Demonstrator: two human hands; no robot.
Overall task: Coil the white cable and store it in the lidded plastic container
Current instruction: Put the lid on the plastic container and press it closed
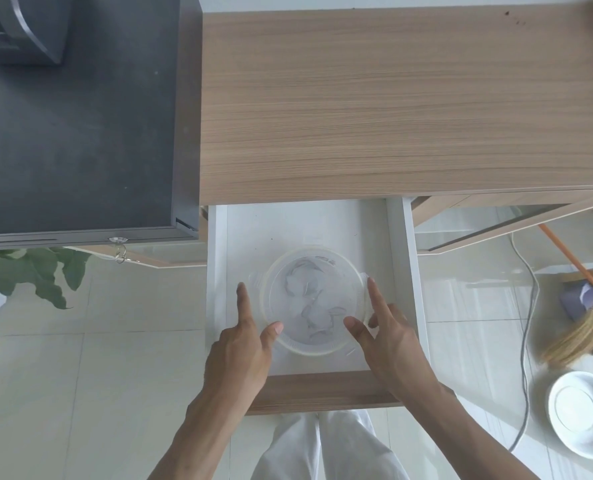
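Note:
A round clear plastic container (314,299) with its lid on sits in an open white drawer (397,271). Through the lid a coiled white cable (309,306) shows faintly. My left hand (243,348) is at the container's left side, index finger stretched along the drawer floor, thumb touching the near-left rim. My right hand (388,337) is at the right side, index finger against the right rim tab, thumb resting on the lid's near edge. Both hands have their fingers spread and neither lifts the container.
Wooden desktop (392,105) lies beyond the drawer, a dark cabinet top (73,133) to the left with keys (120,252) hanging. A plant (35,275) stands lower left. On the tiled floor right: a broom (579,327), a white bowl (580,412), a grey cord (525,341).

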